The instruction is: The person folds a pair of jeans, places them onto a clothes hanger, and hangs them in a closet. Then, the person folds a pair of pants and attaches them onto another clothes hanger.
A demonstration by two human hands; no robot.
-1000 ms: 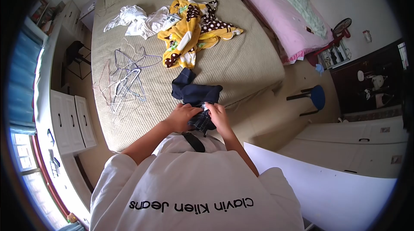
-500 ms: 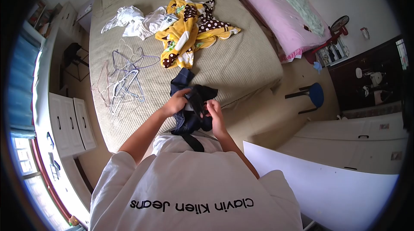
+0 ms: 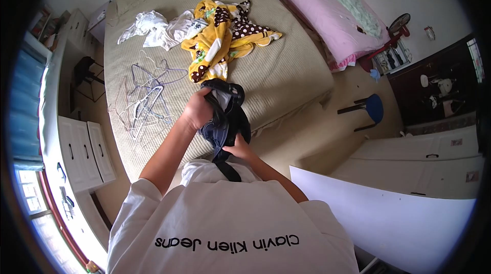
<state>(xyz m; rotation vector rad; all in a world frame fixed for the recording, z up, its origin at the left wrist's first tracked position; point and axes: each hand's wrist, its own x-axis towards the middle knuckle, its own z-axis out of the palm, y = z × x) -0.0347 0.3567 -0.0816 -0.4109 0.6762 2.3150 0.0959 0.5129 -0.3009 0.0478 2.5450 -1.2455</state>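
Note:
Dark blue trousers (image 3: 220, 133) hang bunched between my hands at the near edge of the bed. My left hand (image 3: 198, 108) is closed on their dark waistband, which stands open in a loop toward the bed. Lower down and to the right, my right hand (image 3: 239, 147) grips the cloth with the thumb on the outside; part of its fingers is hidden by the fabric. Just beyond the trousers lies a yellow and brown patterned cloth (image 3: 219, 44), with crumpled white clothes (image 3: 162, 29) to its left. A tangle of hangers (image 3: 148, 97) rests on the bed's left part.
The bed (image 3: 286, 77) has a beige ribbed cover. At the right is a pink bed (image 3: 327, 13), with a blue stool (image 3: 374, 109) on the floor nearer me. A white panel (image 3: 378, 217) stands close at my right, white drawers (image 3: 76, 151) at the left.
The waistband has been opened out and lifted away from me. My left hand has moved forward and left along it; my right hand has come down toward my body onto the lower cloth.

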